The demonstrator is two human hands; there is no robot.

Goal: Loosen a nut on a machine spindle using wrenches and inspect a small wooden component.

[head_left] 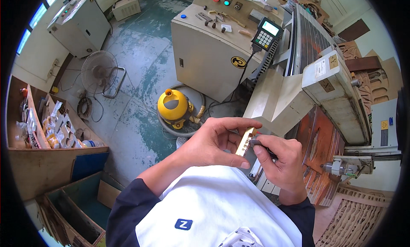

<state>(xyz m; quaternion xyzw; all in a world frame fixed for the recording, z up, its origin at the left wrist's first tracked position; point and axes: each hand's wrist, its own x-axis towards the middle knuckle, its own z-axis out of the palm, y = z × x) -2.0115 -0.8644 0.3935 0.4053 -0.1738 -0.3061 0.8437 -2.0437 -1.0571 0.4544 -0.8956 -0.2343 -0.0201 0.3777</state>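
Your 2 hands, the left hand (213,142) and the right hand (279,161), meet close in front of your chest around a small pale wooden strip (246,142), with open air above the bare concrete floor (141,76) to their left. Just beyond your fingers the beige machine gantry (294,97) stands in the way, and the control cabinet (209,46) with its hanging handheld controller (267,33) blocks the far side. Below the hands, the yellow vacuum canister (172,105) and its coiled hose (171,129) sit on the floor. Farther left, a standing fan (99,72) and the shelf of small parts (47,127) stand well apart from you.
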